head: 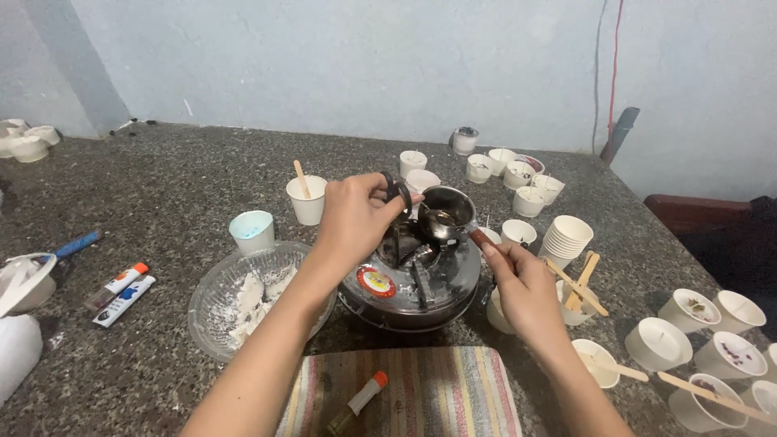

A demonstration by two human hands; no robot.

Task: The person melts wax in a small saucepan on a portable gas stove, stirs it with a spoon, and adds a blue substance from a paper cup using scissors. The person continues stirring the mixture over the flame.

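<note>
**Over the burner: pot and scissors in hand**

Above a round black stove (409,283) on the speckled worktop (178,186), the right hand (522,283) has its fingers (495,252) pinched shut on the handle of a small metal pot (445,213). Just left of the pot, the left hand (352,218) grips dark scissors (396,193), fingers curled closed through the loops. A glass bowl (243,295) of white flakes sits below the left hand; paper cups (566,236) stand beyond the right.

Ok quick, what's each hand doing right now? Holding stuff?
Left hand: closed on a pair of dark scissors.
Right hand: closed on the handle of the small metal pot over the round burner.
</note>
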